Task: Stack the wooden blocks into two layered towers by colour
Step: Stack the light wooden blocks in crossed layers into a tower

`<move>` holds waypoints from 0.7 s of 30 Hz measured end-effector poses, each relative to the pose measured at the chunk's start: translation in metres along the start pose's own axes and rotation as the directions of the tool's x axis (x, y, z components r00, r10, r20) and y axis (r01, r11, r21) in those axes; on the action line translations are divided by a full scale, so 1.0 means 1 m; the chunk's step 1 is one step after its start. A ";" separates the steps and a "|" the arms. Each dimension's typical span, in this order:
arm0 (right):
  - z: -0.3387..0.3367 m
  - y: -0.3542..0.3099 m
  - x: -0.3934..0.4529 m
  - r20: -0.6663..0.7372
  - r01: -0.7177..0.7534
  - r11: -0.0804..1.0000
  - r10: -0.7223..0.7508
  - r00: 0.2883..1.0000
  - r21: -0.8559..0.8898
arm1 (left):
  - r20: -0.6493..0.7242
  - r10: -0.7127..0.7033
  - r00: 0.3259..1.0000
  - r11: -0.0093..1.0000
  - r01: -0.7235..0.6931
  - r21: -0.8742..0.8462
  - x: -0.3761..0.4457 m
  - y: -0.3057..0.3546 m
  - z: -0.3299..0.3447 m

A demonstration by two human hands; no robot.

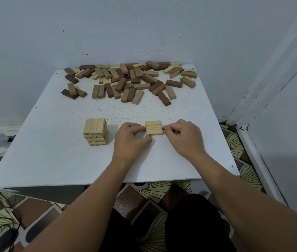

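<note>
- Pale tower point(95, 131): several layers done, left of centre on the worktop point(53, 151).
- Three-block row point(153, 127): left hand point(131, 138) and right hand point(182, 135) each pinch one end in a fingertip grip.
- Mixed pile point(129, 79) at the far edge: dark tower not begun.

Bare white tabletop point(56, 160) lies open left of, before and behind the light-block tower point(95, 131). Right of the tower, a three-block row point(154, 127) obstructs. Behind the tower, the loose block pile point(131, 80) spans the far edge.
</note>
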State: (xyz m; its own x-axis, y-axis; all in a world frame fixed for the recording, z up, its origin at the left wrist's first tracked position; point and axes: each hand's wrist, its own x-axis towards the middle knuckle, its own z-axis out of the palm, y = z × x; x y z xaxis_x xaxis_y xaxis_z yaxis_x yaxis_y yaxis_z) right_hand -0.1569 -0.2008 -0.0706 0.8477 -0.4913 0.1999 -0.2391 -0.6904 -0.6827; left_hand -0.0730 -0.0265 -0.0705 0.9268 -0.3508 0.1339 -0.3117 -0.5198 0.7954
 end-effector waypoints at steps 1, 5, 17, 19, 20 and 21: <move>0.000 0.000 0.000 0.003 0.000 1.000 0.000 1.000 -0.003 | -0.001 -0.002 1.000 1.000 0.002 -0.001 0.000 0.000 0.000; 0.001 0.001 0.000 0.006 -0.002 1.000 0.002 1.000 -0.019 | -0.006 -0.008 1.000 1.000 0.008 -0.013 0.000 0.001 0.000; 0.000 0.001 -0.001 -0.024 -0.055 0.998 0.055 0.998 0.031 | 0.000 -0.039 0.999 0.999 0.039 -0.022 0.001 -0.003 0.000; 0.001 0.002 -0.001 -0.020 -0.051 0.998 0.052 0.998 0.026 | 0.006 -0.043 0.999 0.999 0.043 -0.028 0.001 -0.002 -0.001; 0.001 0.003 0.000 -0.018 -0.052 0.998 0.053 0.998 0.026 | 0.008 -0.045 0.999 0.999 0.045 -0.030 0.001 -0.001 -0.001; 0.002 0.003 0.000 -0.017 -0.051 0.998 0.052 0.999 0.023 | 0.006 -0.045 0.999 0.998 0.046 -0.030 0.001 -0.001 -0.001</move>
State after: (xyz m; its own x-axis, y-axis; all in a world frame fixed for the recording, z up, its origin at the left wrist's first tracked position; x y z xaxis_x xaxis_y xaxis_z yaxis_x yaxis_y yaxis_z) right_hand -0.1566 -0.2021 -0.0743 0.8262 -0.5351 0.1762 -0.2711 -0.6517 -0.7083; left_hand -0.0719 -0.0256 -0.0703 0.9387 -0.3315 0.0940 -0.2626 -0.5115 0.8182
